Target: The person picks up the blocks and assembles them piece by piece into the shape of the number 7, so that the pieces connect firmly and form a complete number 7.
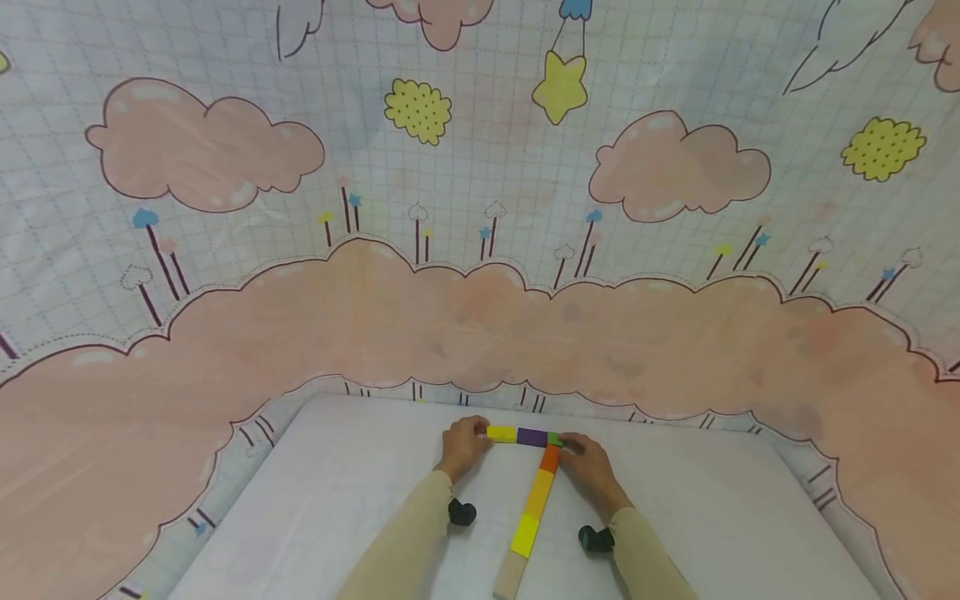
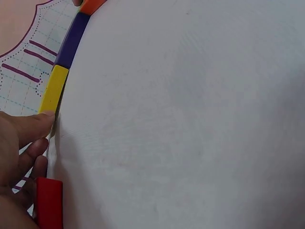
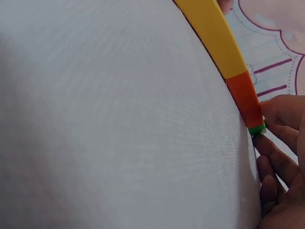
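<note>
Several coloured blocks on the white tabletop form a T shape. My left hand (image 1: 463, 443) is at the left end of the crossbar and pinches the yellow block (image 1: 502, 434) there. Beside it lies a purple block (image 1: 532, 437), then a green block (image 1: 554, 438). My right hand (image 1: 588, 467) grips that green block between thumb and finger. Below it the stem runs toward me: an orange block (image 1: 550, 458), a yellow-orange block (image 1: 538, 493), a yellow block (image 1: 525, 535) and a plain wood-coloured block (image 1: 511, 575). A red block (image 2: 50, 202) shows beside my left fingers in the left wrist view.
The white tabletop (image 1: 337, 467) ends just behind the crossbar. Beyond it hangs a cloth (image 1: 480, 325) printed with clouds and stars. Dark wrist devices (image 1: 597, 539) sit at both sleeves, on either side of the stem.
</note>
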`<state>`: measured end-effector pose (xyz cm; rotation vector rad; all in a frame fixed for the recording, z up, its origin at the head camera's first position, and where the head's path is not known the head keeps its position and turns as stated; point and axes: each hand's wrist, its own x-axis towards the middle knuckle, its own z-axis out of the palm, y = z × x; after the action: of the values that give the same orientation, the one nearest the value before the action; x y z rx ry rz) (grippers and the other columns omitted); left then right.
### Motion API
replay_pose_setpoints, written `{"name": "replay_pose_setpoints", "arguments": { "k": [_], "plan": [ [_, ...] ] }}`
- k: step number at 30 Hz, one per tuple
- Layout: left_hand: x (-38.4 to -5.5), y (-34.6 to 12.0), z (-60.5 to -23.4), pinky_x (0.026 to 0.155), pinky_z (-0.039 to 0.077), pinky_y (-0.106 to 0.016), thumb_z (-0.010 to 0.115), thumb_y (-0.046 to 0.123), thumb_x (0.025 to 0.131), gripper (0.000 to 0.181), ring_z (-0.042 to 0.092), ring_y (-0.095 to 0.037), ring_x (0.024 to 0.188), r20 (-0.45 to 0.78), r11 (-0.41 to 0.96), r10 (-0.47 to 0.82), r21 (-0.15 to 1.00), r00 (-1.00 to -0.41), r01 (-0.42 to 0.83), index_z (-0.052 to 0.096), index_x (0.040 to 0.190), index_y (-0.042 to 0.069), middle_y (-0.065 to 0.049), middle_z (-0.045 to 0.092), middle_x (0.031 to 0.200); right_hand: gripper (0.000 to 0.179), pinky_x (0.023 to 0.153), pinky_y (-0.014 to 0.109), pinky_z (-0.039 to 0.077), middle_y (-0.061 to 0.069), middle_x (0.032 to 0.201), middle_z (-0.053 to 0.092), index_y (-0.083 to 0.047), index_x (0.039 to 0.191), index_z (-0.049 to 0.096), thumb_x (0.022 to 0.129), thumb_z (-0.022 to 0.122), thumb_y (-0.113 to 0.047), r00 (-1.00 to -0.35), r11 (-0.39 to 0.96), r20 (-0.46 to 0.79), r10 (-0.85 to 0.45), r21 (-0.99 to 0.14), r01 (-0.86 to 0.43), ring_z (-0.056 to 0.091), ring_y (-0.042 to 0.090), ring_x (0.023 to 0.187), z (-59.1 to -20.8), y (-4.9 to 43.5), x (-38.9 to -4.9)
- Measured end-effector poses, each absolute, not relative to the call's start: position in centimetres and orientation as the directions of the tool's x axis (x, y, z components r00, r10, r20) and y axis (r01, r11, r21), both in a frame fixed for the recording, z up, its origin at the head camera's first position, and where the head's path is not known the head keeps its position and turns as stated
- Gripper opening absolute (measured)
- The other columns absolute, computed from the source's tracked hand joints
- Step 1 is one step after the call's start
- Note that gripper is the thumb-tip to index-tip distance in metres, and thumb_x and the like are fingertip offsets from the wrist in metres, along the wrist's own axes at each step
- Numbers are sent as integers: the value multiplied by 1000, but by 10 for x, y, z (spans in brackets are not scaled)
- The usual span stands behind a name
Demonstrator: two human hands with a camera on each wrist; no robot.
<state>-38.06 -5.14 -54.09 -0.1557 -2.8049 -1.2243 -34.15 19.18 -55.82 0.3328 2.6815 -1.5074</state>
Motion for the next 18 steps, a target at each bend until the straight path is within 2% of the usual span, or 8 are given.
{"name": "replay_pose_setpoints", "arguments": {
  "k": [18],
  "plan": [
    [-383, -47, -545, 93, 41, -50, 76, 14, 84, 27, 65, -27, 102, 145, 707, 41, 695, -989, 131, 72, 110, 8, -7, 75, 104, 35, 114, 61, 32, 10, 142, 55, -20, 126, 64, 92, 65, -25, -975, 511, -138, 175, -833, 210, 43, 34, 137, -559, 192, -343]
  ]
}}
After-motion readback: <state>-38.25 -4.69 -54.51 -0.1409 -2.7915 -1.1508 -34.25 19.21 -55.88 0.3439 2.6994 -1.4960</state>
